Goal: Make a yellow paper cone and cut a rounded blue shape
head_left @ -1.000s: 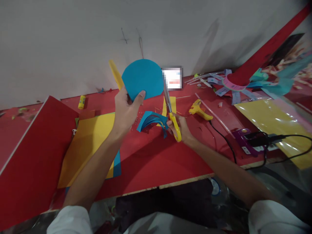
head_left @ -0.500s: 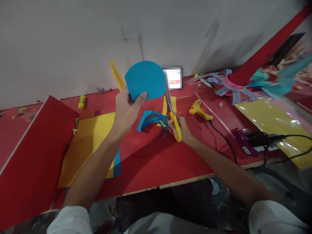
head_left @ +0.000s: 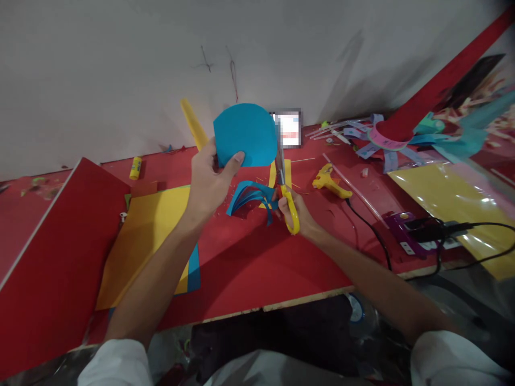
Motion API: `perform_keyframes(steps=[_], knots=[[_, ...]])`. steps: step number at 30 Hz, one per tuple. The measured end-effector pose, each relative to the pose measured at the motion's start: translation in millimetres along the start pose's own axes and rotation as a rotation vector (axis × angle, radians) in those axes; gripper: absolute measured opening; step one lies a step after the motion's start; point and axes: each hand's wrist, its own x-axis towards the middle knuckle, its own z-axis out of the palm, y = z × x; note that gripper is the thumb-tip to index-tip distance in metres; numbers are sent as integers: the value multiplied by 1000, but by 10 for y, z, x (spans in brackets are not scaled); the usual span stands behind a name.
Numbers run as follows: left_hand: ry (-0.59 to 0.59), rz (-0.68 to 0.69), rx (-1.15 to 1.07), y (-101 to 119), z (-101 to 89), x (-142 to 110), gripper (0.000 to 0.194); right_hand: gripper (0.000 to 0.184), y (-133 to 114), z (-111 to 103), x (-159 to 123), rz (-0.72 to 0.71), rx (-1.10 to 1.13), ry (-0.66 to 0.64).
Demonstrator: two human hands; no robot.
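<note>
Held up above the table is a piece of blue paper (head_left: pixel 247 134) with a rounded outline, pinched between the thumb and fingers of my left hand (head_left: pixel 215 174). My right hand (head_left: pixel 300 212) is closed around the yellow handles of a pair of scissors (head_left: pixel 290 212). The blades point upward along the paper's right edge. Curved blue paper offcuts (head_left: pixel 247 195) lie beneath the held piece, left of my right hand. Behind them is a yellow paper piece (head_left: pixel 286 171), partly hidden by the scissors.
Yellow sheets (head_left: pixel 140 236) lie left, beside a tilted red board (head_left: pixel 60 262) and a glue stick (head_left: pixel 135 168). To the right are a yellow glue gun (head_left: pixel 332 182) with its cord, a purple power strip (head_left: pixel 414 236) and a red cone (head_left: pixel 442 80). A blurred screen (head_left: pixel 290 130) stands by the wall.
The blue paper has turned slightly and shifted a little to the right in my left hand. The scissors stay at its right edge, their blades slightly further right.
</note>
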Motion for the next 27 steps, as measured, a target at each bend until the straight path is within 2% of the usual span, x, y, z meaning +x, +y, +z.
perform_keyframes(steps=[12,20,27], knots=[[34,4,26,-11,-48,41,43,67,42,-10,-10,113,65,-17],[23,31,51,-8,-38,26,40,67,-6,-21,-12,-7,-36,-8],[27,9,50,17,-69,37,42,65,-23,-47,8,83,-27,27]])
